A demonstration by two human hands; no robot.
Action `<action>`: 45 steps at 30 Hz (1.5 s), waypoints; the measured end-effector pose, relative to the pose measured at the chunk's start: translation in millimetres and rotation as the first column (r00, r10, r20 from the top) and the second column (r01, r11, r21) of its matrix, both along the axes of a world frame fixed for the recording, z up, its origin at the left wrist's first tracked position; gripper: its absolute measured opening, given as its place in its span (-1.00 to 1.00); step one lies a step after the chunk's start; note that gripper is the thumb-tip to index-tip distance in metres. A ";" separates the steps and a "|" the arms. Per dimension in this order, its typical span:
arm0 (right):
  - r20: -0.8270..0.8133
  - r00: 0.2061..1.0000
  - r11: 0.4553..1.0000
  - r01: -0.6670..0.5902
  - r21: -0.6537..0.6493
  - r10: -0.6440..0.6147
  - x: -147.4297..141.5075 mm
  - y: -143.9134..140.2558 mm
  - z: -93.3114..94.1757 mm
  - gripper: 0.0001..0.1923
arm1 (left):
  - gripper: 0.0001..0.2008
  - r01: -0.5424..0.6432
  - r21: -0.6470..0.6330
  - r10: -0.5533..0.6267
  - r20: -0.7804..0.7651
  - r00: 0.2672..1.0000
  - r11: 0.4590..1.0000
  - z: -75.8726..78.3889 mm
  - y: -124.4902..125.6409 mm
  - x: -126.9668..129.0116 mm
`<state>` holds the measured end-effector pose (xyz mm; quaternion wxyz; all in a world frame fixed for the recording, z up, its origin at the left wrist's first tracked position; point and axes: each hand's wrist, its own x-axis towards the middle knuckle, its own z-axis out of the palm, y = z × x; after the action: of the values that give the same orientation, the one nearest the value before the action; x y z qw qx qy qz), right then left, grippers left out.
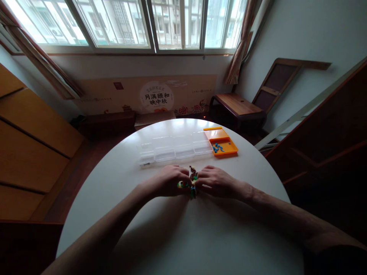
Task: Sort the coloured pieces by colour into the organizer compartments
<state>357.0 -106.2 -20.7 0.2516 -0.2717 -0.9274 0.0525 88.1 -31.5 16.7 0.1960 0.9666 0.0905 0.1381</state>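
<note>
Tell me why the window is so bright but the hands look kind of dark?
In the head view, daylight pours through the window and washes it out, so the left hand, right hand and small colourful pieces between them sit backlit and dim. The white table shows soft arm shadows, and the wide lens bends the room's edges.

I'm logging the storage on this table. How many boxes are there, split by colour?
Clear boxes: 4
Orange boxes: 1, open, with small blue pieces inside
Total: 5 boxes, all beyond both hands
</note>
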 end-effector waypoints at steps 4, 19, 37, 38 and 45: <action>-0.137 0.986 0.993 0.080 -0.085 -0.091 7.2 -3.5 6.1 -0.88 | -0.94 -0.026 -0.001 0.026 -0.038 0.999 1.000 -1.6 2.1 -1.8; -0.350 0.609 0.678 0.726 -0.115 -0.711 107.9 47.7 -11.2 -0.76 | -0.90 -0.066 0.051 0.067 -0.028 0.997 0.997 -1.5 -11.5 4.6; -0.349 0.622 0.692 0.711 -0.125 -0.701 105.4 39.1 -22.3 -0.81 | -0.92 -0.065 0.022 0.067 -0.132 0.989 0.998 13.3 -14.3 4.1; -0.346 0.623 0.693 0.711 -0.125 -0.701 105.4 38.9 -22.2 -0.81 | -0.91 -0.059 0.031 0.062 -0.122 0.991 0.998 12.6 -14.3 4.6; -0.340 0.641 0.706 0.700 -0.108 -0.688 105.5 38.1 -22.5 -0.82 | -0.89 -0.024 0.019 0.025 -0.075 0.997 1.000 1.2 -13.2 6.7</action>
<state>462.5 -68.1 -43.2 0.4199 -0.5876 -0.6915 -0.0154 94.9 -44.7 17.9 0.1818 0.9717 0.1085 0.1048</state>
